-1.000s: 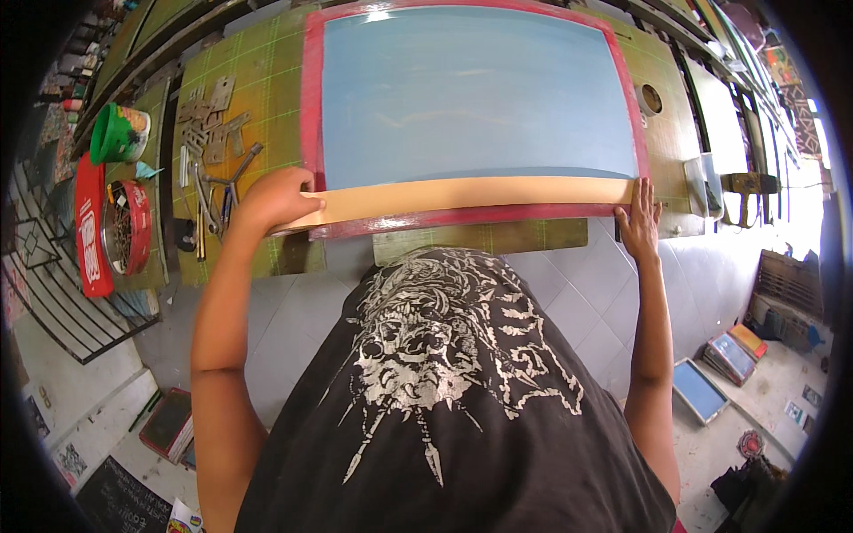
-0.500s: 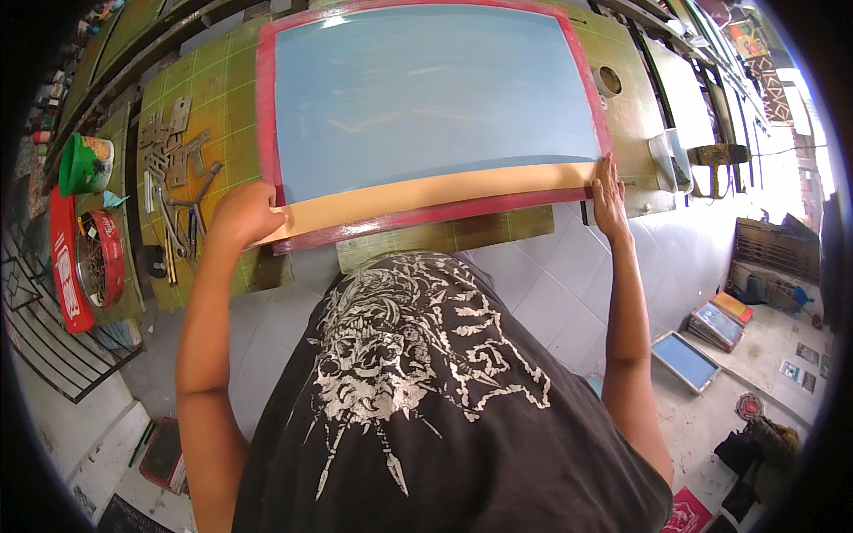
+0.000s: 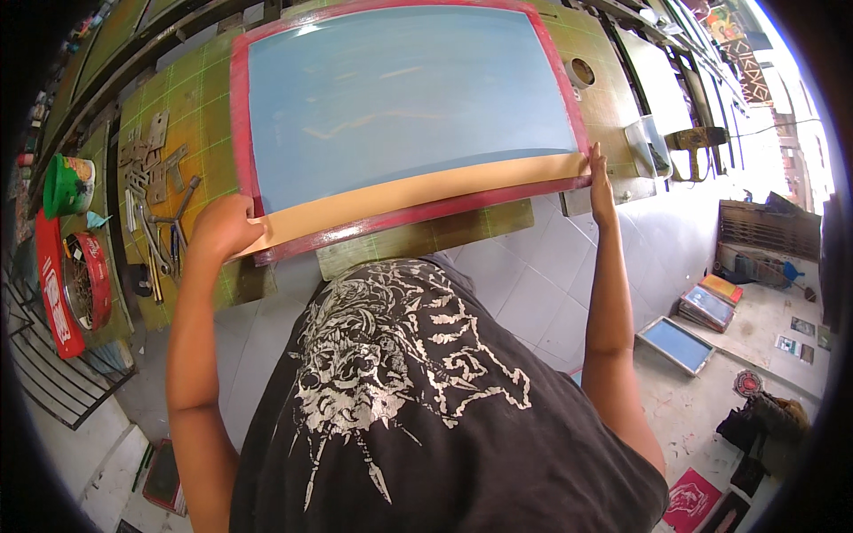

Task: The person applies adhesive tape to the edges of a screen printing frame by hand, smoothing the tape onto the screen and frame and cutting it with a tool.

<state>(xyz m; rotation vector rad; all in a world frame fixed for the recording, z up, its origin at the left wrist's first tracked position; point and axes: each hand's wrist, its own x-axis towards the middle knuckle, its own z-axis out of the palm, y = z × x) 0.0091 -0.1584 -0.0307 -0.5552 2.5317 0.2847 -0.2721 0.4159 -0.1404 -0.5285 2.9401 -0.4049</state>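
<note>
Nearest the camera, the person's black T-shirt with a pale printed graphic filled the lower centre of the frame, both bare forearms rising from it toward the bench.

Change over the last second: the large red-framed screen with pale blue mesh sat further left and slightly higher in the frame than before, and its near edge now tilted, low at the left and high at the right. The broad tan strip of tape along the near edge of the frame kept its line from corner to corner. Judgement: the strip was being pressed down along its length, and it looked already laid across the full width.

Left hand, left of centre: fingers curled together into a loose fist, knuckles up, bearing on the left end of the strip. Whether it pinched anything underneath could not be told.

Right hand, right of centre: flat, fingers held together and pointing away, lying on the right end of the strip at the frame corner.

Further out, the green gridded worktable carried loose metal tools at the left. A green tub and a round red tin sat at the far left edge. A white plastic tub stood beyond the right corner.
</note>
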